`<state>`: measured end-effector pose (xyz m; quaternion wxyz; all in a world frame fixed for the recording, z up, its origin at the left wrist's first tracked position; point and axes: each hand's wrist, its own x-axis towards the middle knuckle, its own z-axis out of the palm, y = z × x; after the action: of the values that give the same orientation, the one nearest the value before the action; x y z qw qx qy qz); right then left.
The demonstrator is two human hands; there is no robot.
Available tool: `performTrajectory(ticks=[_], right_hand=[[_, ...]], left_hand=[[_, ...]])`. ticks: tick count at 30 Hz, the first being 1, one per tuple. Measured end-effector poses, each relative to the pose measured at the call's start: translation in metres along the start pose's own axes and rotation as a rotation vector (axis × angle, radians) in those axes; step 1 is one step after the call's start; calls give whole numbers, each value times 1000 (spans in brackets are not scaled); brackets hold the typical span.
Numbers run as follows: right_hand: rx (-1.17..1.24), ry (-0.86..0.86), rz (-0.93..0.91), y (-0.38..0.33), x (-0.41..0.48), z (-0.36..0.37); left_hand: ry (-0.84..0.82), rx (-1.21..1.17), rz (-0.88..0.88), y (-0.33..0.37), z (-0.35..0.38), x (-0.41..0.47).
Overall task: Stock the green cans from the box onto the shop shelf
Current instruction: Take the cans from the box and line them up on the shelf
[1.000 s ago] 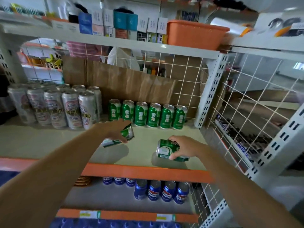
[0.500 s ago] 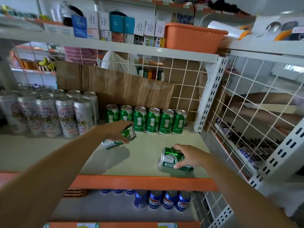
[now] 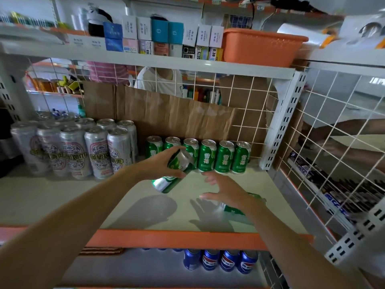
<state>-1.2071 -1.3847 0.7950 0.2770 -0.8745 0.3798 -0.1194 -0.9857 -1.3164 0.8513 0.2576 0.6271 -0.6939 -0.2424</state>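
- Left hand [image 3: 160, 163]: fingers [image 3: 171, 150] and thumb curled round a tilted can [image 3: 164, 184], lid end toward the back row, base toward the shelf's front edge. The can is held clear of the shelf [image 3: 62, 205], just in front of the row's left end. It may be two cans; the blur hides this.
- Judgement: the tilt suits swinging the can upright into a second rank before the row.
- Right hand [image 3: 227, 190]: fingers [image 3: 210, 178] spread and straight, pinching nothing, hovering above the shelf with its shadow below.
- Lying can [image 3: 233, 209]: on its side on the shelf, partly under the right wrist, toward the front right corner. Judgement: parked there so the hand is free; it may roll and needs standing up.
- Green row [image 3: 208, 157]: six cans upright along the back edge, against the cardboard sheet [image 3: 177, 117], labels facing forward.
- Silver cans [image 3: 95, 151]: taller, grouped toward the back left, just beside the green row.
- Box: not in view.
- Stage: second rank not yet begun.
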Motion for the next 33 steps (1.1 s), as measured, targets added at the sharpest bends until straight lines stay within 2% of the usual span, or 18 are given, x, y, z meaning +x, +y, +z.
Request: performTrajectory(ticks=[3, 8, 14, 19, 25, 29, 33], right_hand=[[126, 2, -3, -16, 12, 19], [548, 48, -38, -34, 26, 33], [738, 165, -5, -33, 34, 41], [712, 197, -17, -31, 32, 39], [673, 156, -68, -34, 23, 25], [595, 117, -74, -32, 17, 13], [441, 149, -27, -32, 12, 9]], left_hand=[[18, -76, 33, 11, -1, 5], [38, -93, 127, 29, 2, 6], [87, -110, 158, 27, 5, 6], [108, -145, 154, 25, 8, 7], [149, -236, 108, 19, 10, 9], [203, -311, 83, 20, 3, 6], [250, -299, 31, 22, 4, 6]])
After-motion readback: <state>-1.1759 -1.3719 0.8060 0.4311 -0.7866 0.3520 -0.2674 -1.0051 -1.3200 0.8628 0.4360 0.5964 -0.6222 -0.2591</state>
